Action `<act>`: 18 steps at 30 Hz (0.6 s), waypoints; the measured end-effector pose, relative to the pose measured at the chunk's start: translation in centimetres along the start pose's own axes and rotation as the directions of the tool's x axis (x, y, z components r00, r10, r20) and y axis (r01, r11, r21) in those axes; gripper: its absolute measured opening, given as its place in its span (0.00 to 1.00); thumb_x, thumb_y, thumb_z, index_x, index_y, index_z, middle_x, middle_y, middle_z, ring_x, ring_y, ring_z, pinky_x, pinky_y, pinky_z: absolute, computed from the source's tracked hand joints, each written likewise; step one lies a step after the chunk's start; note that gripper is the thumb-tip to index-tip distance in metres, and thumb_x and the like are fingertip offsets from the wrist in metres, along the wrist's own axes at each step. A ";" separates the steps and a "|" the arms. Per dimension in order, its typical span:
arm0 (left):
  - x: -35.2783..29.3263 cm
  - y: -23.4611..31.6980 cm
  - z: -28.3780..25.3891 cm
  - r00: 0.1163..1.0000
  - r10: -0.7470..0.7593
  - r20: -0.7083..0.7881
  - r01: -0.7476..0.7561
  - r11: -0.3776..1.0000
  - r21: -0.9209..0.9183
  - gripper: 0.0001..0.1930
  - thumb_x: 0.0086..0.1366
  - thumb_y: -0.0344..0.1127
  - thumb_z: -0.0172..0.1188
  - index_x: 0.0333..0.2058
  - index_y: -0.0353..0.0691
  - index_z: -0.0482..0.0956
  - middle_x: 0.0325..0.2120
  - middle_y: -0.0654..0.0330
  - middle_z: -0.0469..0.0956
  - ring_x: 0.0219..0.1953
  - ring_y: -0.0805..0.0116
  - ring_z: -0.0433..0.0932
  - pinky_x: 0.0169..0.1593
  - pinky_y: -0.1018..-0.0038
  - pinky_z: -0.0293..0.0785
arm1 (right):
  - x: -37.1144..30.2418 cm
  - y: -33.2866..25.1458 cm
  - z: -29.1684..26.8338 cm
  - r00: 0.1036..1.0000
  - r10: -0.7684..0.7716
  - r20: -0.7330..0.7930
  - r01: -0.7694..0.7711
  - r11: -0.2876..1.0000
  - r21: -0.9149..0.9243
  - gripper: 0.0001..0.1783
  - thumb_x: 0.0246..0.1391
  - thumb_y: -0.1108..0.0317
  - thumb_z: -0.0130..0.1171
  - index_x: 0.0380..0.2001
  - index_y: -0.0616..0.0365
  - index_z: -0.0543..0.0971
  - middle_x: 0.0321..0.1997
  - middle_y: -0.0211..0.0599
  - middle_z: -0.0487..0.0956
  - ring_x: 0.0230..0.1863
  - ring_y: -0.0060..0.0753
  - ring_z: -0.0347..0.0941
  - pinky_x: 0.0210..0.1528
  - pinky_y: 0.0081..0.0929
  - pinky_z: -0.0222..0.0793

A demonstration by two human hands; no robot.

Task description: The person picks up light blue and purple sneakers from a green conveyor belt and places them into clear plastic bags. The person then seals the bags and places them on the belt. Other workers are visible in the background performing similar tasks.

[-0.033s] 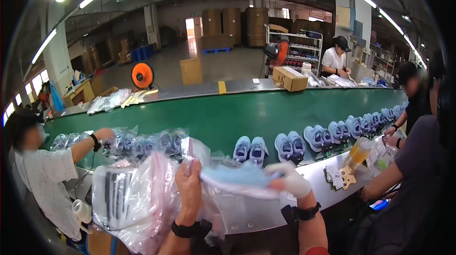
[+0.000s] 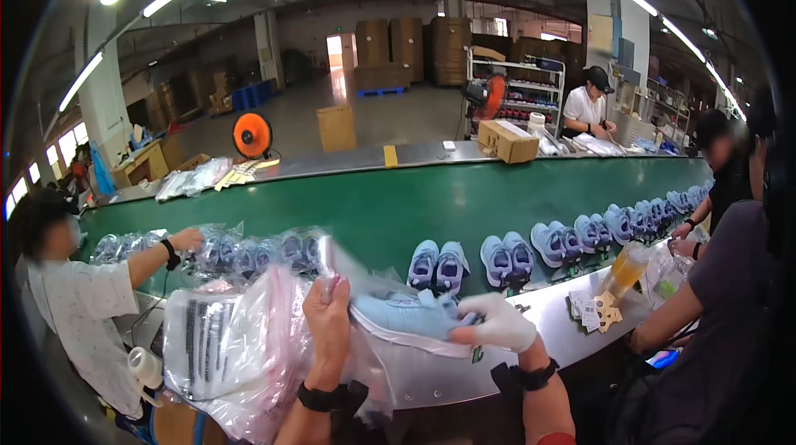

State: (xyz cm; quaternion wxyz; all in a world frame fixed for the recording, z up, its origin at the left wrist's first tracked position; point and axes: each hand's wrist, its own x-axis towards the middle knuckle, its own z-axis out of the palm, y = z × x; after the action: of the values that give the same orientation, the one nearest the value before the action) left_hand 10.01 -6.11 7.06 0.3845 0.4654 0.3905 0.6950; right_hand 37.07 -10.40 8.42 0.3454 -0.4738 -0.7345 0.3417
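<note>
A light blue sneaker [image 2: 410,318] with a white sole lies level in front of me, its toe toward my left hand. My right hand [image 2: 503,323], in a white glove, is closed on the heel end. My left hand [image 2: 328,316] is bare and pinches the edge of a clear plastic bag [image 2: 375,374], whose film hangs beside and below the toe. How far the toe sits inside the bag I cannot tell. A stack of clear, pink-edged bags [image 2: 240,345] lies left of my left hand.
Pairs of blue sneakers [image 2: 506,258] line the green conveyor belt [image 2: 365,204]; bagged pairs [image 2: 249,250] stand at left. Tags [image 2: 585,310] and a yellow roll [image 2: 623,269] lie on the metal ledge [image 2: 423,379]. Co-workers stand close on both sides.
The sneaker, smeared by motion before, is now sharp, its heel and laces showing clearly. My right hand has shifted slightly at the heel. My left hand keeps its pinch on the bag.
</note>
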 end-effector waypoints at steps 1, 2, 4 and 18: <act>-0.7 0.2 0.3 0.990 0.109 0.084 -0.117 0.988 0.097 0.06 0.63 0.29 0.56 0.27 0.37 0.73 0.21 0.70 0.68 0.25 0.82 0.62 0.27 0.80 0.58 | -0.2 -0.3 1.0 0.983 0.174 0.060 -0.169 0.983 -0.076 0.29 0.43 0.40 0.60 0.33 0.58 0.81 0.28 0.39 0.80 0.29 0.34 0.76 0.36 0.29 0.71; -1.9 0.1 1.1 0.963 0.208 0.173 -0.239 0.953 0.184 0.04 0.62 0.29 0.57 0.28 0.36 0.73 0.21 0.67 0.69 0.25 0.81 0.63 0.28 0.79 0.60 | 0.0 -0.7 2.2 0.999 0.053 0.015 -0.047 0.962 -0.269 0.26 0.42 0.45 0.62 0.30 0.61 0.80 0.27 0.40 0.80 0.30 0.40 0.76 0.34 0.31 0.71; -4.3 0.6 3.0 0.930 0.036 0.366 -0.152 0.944 0.294 0.04 0.62 0.29 0.56 0.31 0.35 0.74 0.21 0.59 0.71 0.26 0.77 0.66 0.28 0.76 0.63 | 0.9 -3.4 4.6 0.990 0.098 0.096 -0.031 0.843 -0.538 0.22 0.41 0.46 0.63 0.29 0.54 0.82 0.31 0.42 0.80 0.35 0.45 0.77 0.37 0.38 0.71; -4.2 3.0 6.2 0.430 -0.011 0.903 -0.564 0.778 0.278 0.08 0.63 0.32 0.50 0.34 0.36 0.76 0.21 0.46 0.75 0.19 0.55 0.72 0.26 0.65 0.69 | 2.6 4.4 13.3 0.729 -0.682 0.055 0.677 0.707 -0.206 0.08 0.51 0.63 0.53 0.31 0.51 0.79 0.33 0.34 0.76 0.36 0.37 0.75 0.39 0.37 0.69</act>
State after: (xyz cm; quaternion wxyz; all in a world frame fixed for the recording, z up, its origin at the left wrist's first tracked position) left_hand 16.50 -9.90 9.89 0.2503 0.8987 0.2340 0.2738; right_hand 27.20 -8.94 -1.76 0.4034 -0.2085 -0.8848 0.1045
